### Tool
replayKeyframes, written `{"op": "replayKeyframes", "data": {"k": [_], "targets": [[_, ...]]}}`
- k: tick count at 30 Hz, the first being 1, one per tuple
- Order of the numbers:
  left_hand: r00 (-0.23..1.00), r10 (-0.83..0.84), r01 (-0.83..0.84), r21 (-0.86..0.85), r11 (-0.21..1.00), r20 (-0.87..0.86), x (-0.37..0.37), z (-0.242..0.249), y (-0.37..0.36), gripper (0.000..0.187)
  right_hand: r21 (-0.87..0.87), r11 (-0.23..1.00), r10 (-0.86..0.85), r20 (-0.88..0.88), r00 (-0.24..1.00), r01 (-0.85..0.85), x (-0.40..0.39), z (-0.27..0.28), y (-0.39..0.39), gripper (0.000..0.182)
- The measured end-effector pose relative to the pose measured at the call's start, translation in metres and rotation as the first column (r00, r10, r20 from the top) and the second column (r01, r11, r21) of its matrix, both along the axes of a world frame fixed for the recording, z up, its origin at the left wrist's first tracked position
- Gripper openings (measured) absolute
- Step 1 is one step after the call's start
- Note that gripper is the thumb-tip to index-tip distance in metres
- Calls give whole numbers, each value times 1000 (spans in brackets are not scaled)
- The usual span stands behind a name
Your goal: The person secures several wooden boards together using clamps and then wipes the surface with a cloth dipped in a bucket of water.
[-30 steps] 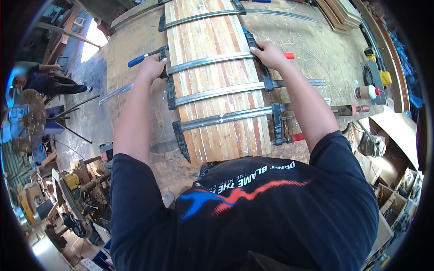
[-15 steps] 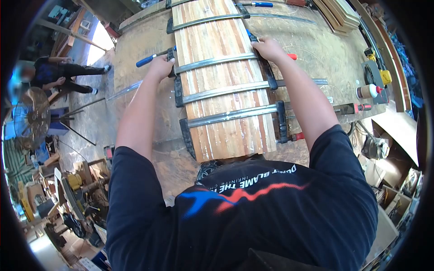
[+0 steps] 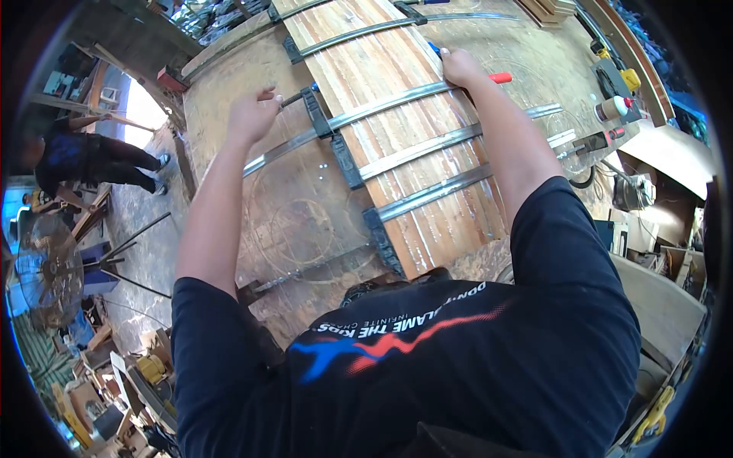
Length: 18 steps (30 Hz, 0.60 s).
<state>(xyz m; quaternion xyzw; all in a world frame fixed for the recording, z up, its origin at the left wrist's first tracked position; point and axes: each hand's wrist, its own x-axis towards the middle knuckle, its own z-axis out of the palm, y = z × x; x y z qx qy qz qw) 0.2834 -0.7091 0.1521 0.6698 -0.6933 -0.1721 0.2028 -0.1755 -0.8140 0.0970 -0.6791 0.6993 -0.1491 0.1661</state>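
A panel of edge-joined wood strips [image 3: 378,69], streaked with white beads that look like glue, lies on the workbench with several metal bar clamps across it. My left hand [image 3: 254,117] is closed at the handle end of a bar clamp [image 3: 317,111] on the panel's left side; its fingers mostly cover the handle. At the right edge, my right hand [image 3: 463,69] is closed around the end of a clamp, whose gripped part is hidden. A blue part [image 3: 434,48] shows beside it, and a red handle [image 3: 500,78] sticks out to its right.
A glue bottle [image 3: 613,108] with a red cap stands on the workbench [image 3: 221,91] at right, near a yellow tool [image 3: 630,79]. Boards [image 3: 548,11] are stacked at the far right. Another person [image 3: 92,160] stands at left, near a fan [image 3: 52,267].
The view has turned, so the panel appears more slanted. My left hand has moved from the clamp's jaw outward to its handle. My right hand stays at the right edge.
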Motion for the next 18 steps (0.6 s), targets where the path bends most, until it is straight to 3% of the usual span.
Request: {"op": "replayKeyframes", "data": {"k": [1, 4, 5, 8, 9, 12, 13, 16, 18], "targets": [[998, -23, 24, 18, 1000, -52, 22, -12, -13, 53, -26, 1000, -6, 1, 1000, 6, 0, -2, 0, 50], [968, -128, 210, 423, 882, -214, 58, -31, -48, 51, -57, 998, 6, -23, 1000, -8, -5, -9, -5, 46], [982, -168, 184, 578, 795, -81, 44, -8, -51, 45, -60, 998, 13, -36, 999, -15, -5, -9, -6, 45], [910, -404, 339, 730, 593, -94, 40, -30, -82, 44, -54, 998, 28, -34, 999, -30, -6, -8, -5, 42], [922, -373, 304, 795, 526, -105, 33, -33, -83, 38, -44, 999, 6, -49, 999, -8, -5, -7, -5, 43], [996, -42, 83, 932, 353, -72, 19, -27, -90, 35, -23, 999, -38, -73, 997, 37, -3, -6, -3, 43], [987, -83, 152, 961, 229, -136, 36, -58, -115, 32, -23, 999, -27, -70, 997, 26, -3, -5, -2, 43], [961, -273, 184, 858, 479, -54, 33, -55, -102, 34, -27, 999, -30, -38, 999, 29, -1, -7, 0, 45], [878, -412, 185, 621, 762, 245, 30, -62, -89, 37, -35, 998, -44, -24, 999, 44, 0, -6, -1, 47]]}}
